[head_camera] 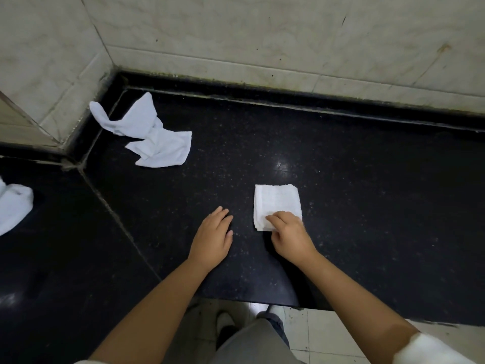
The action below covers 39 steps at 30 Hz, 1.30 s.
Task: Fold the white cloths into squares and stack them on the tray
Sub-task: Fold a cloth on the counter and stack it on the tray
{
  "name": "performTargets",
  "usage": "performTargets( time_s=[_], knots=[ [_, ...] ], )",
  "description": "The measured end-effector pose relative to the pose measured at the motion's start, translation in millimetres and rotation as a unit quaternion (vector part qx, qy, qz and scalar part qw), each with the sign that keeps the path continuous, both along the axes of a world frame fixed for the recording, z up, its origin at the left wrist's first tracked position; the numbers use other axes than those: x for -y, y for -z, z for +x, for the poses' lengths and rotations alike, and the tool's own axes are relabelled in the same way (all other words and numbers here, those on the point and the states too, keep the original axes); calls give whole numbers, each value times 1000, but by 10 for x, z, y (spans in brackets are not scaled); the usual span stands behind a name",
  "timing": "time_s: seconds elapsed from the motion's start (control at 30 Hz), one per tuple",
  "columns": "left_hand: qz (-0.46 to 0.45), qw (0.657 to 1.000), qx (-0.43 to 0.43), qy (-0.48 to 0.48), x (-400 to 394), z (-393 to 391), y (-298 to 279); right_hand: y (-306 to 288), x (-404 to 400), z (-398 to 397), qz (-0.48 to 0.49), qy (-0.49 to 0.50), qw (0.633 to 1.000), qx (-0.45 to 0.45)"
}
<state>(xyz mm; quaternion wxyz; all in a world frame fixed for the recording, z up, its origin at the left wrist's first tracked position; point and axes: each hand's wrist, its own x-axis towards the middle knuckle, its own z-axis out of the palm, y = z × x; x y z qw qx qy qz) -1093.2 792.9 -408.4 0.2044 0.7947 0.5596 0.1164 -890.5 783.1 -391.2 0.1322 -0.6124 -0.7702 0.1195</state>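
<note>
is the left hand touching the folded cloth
Apart. The head view shows bare black counter between the left hand and the folded cloth; only the right hand rests on it.

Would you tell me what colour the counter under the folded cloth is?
The counter is black with fine pale speckles, seen in the head view.

The folded cloth (276,204) is white and square, lying flat near the front edge of the bench (367,206). One crumpled cloth (149,135) lies at the back left corner. Another crumpled cloth (13,206) lies at the left edge.
</note>
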Motion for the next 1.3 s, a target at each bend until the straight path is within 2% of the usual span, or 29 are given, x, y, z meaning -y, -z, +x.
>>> performTargets(
  time_s=[0.07, 0.23, 0.4, 0.5, 0.57, 0.63, 0.8, 0.87, 0.97, 1.13, 1.3],
  knots=[
    [32, 999, 3, 39, -42, 118, -39, -69, 49, 151, 27, 22, 997, 65],
    [71, 987, -14, 144, -97, 561, -94, -75, 89, 350, -40, 23, 982, 185],
    [62, 988, -55, 128, -211, 717, -27, -76, -44, 410, -11, -12, 971, 239],
    [17, 988, -85, 129, -206, 756, -84, -112, -129, 433, -10, -19, 974, 227],
    [27, 985, -120, 125, -242, 790, -51, -196, -159, 430, -5, 2, 984, 180],
    [30, 983, -134, 120, -227, 812, -132, -329, -145, 441, -39, -7, 989, 142],
    [142, 973, -90, 160, -188, 1031, -288, -642, 46, 762, -81, -4, 984, 157],
    [195, 956, -66, 209, -126, 1248, -462, -763, 207, 1061, -85, 8, 982, 168],
    [194, 943, -38, 266, -7, 1714, -753, -974, 477, 1608, -77, 31, 985, 153],
    [135, 948, -10, 288, 459, 2869, -1250, -1324, 1134, 2753, -31, 97, 985, 139],
    [209, 915, 11, 344, 926, 4188, -1608, -1666, 1909, 3963, 13, 152, 982, 111]
  ],
)
